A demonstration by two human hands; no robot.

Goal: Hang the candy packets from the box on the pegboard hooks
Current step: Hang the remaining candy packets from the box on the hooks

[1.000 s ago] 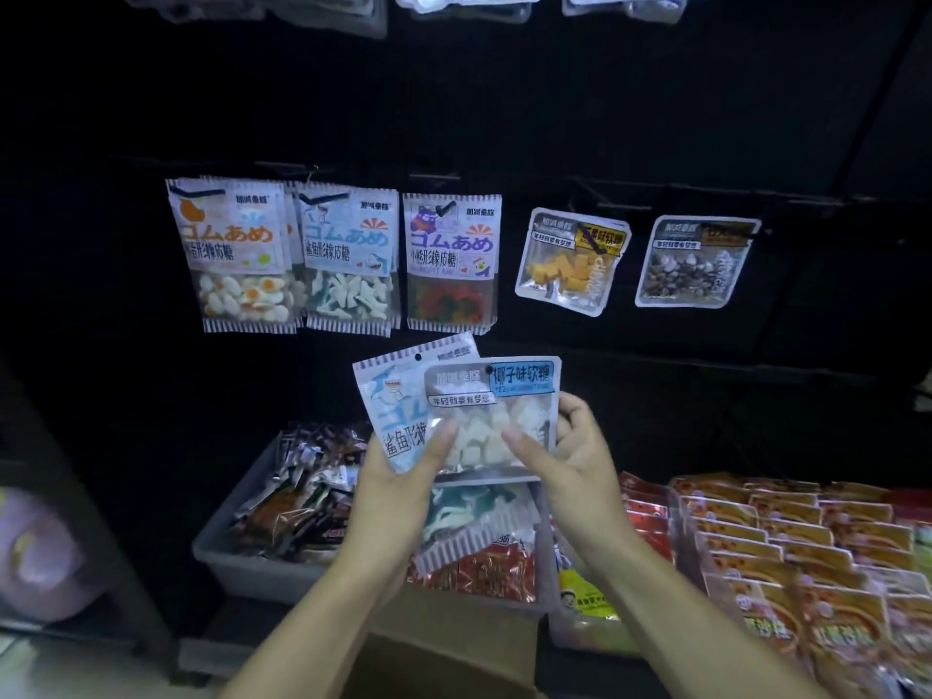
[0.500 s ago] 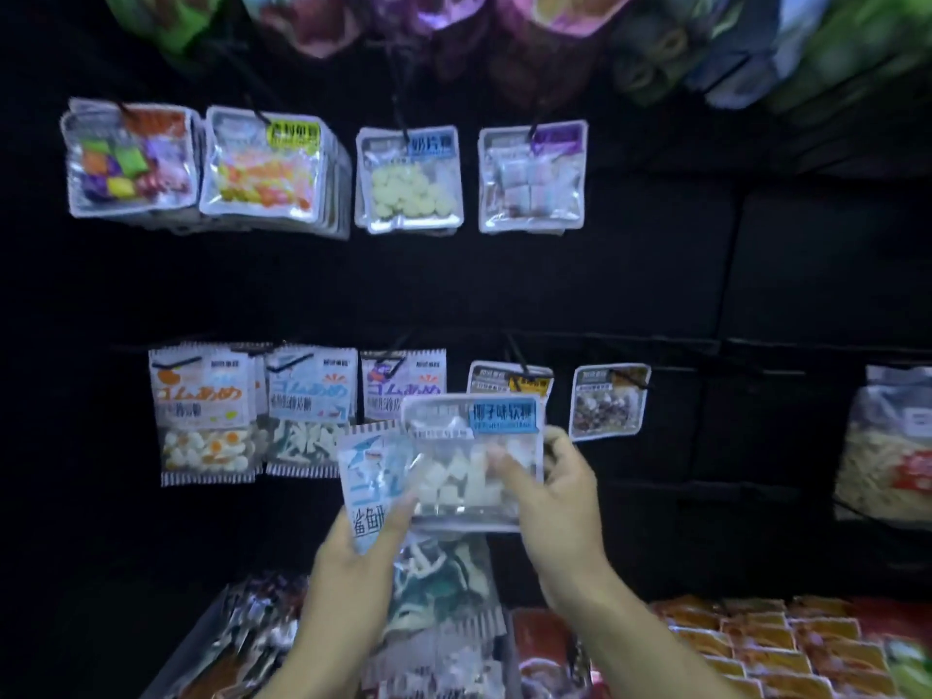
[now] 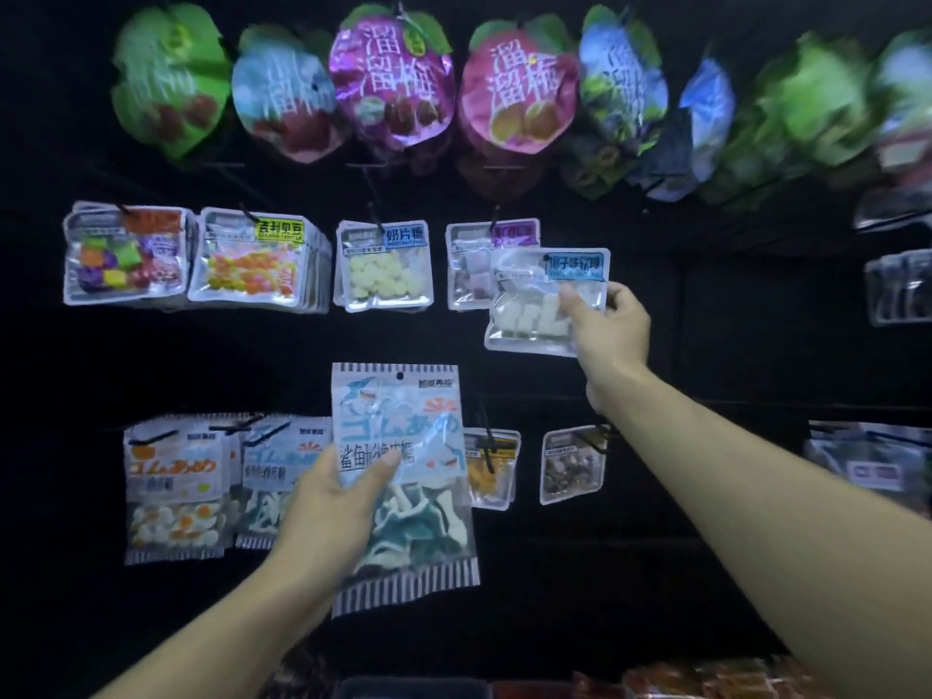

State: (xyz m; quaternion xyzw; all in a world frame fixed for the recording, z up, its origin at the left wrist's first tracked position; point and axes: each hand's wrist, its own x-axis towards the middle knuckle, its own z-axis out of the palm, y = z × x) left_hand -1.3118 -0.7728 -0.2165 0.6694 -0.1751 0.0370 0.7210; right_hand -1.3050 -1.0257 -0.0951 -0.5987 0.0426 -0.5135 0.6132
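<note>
My right hand (image 3: 613, 327) fingers pinching clear white-cube candy packet (image 3: 547, 302) beside hanging purple-label packet (image 3: 484, 259), left hand (image 3: 335, 512) gripping blue shark-print gummy packet (image 3: 403, 476) below it

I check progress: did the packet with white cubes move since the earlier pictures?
Yes. The white-cube packet went up and right, from the shark packet to the purple-label packet.

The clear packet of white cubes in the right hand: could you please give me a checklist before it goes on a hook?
1. Right hand holds the clear packet firmly: ok, thumb and fingers pinch its right edge.
2. Hang hole visible: cannot tell, the top is blurred.
3. Free hook located: cannot tell; the packet overlaps the purple-label packet.
4. Packet upright: ok, only slightly tilted.
5. Left hand out of the way: ok, it holds the shark packet lower down.
</note>
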